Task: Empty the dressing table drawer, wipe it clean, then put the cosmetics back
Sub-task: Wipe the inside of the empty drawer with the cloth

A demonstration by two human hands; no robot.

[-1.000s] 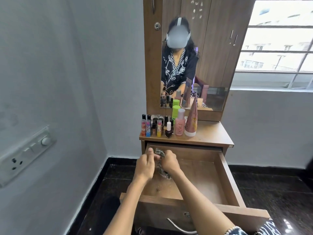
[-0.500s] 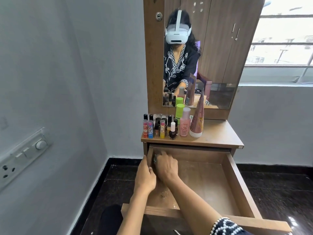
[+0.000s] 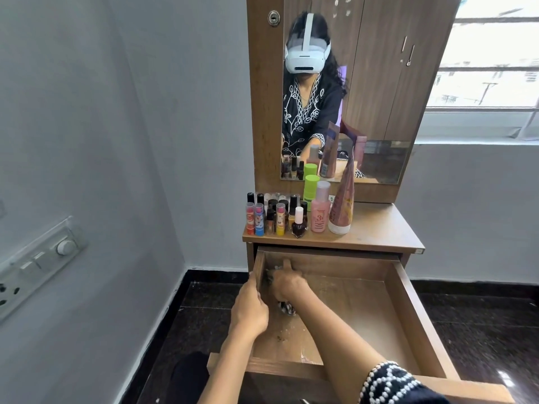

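Right hand (image 3: 287, 284) presses cloth (image 3: 287, 308) into drawer (image 3: 408, 301) corner; left hand (image 3: 248, 307) steadies.

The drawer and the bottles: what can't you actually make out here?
- Cloth, head view: mostly hidden under the right hand.
- Drawer handle: cut off by the bottom edge.
- Small bottles: labels too small to read.
- Left hand fingertips: hidden behind the drawer's side wall.

Your right arm wears a black sleeve edged with white beaded embroidery (image 3: 388, 383); your left forearm (image 3: 230, 363) is bare. The mirror shows your black white-embroidered top (image 3: 309, 118) and white headset (image 3: 304, 53).
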